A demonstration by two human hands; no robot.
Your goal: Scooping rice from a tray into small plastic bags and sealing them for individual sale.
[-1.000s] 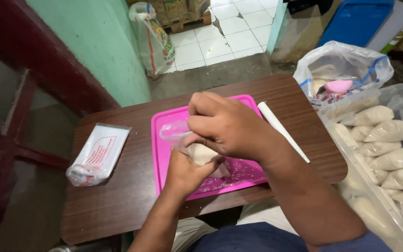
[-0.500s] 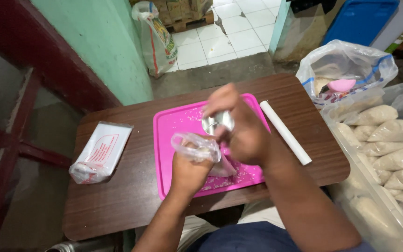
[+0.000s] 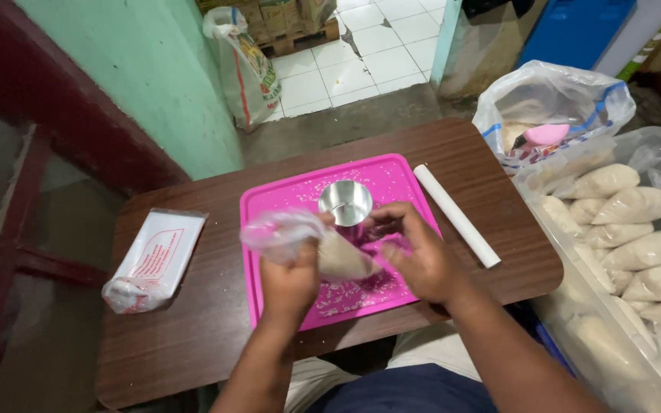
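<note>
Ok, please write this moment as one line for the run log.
left hand: grips filled plastic bag | right hand: beside metal cup | pink tray: scattered grains | white tube: on table

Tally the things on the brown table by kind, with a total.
Pink tray: 1
Metal cup: 1
White stick: 1
Flat white packet: 1
Small filled bag, in the left hand: 1
Total: 5
</note>
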